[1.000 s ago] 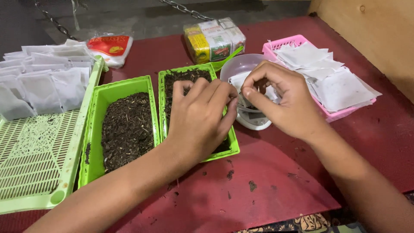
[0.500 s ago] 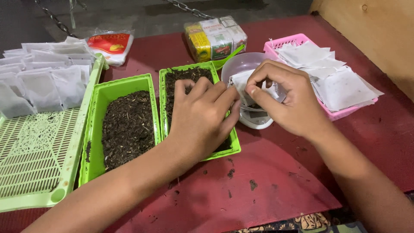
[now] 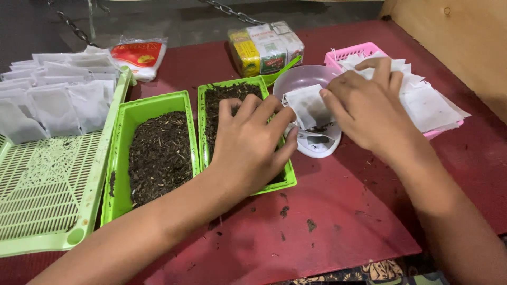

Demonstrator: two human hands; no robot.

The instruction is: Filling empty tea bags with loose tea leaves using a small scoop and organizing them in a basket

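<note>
**Loose tea, one sachet in hand over the scale dish**

The step in hand looks like filling: the left hand (image 3: 253, 145) lies palm-down in the right-hand green tray (image 3: 288, 177), fingers curled into the dark leaf, though whether they have closed on a pinch I cannot tell. The right hand (image 3: 369, 113) pinches a white paper sachet (image 3: 306, 105) by its edge, holding it over the pale dish (image 3: 301, 79) at about 12 o'clock from the left hand. A judgement: the next move would need the sachet mouth held open and level, the leaf brought across without spilling.

The tea is dry, crumbly, dark brown with pale stalk fragments; a second green tray (image 3: 137, 113) at 9 o'clock holds more. Crumbs dot the red tabletop (image 3: 327, 232). Both trays are glossy moulded plastic, rectangular. The sachet is thin, matte, slightly translucent; flat empties are piled in a pink basket (image 3: 351, 51) at 2 o'clock, and more stand in rows on a slotted pale-green tray (image 3: 47, 211) at far left.
</note>
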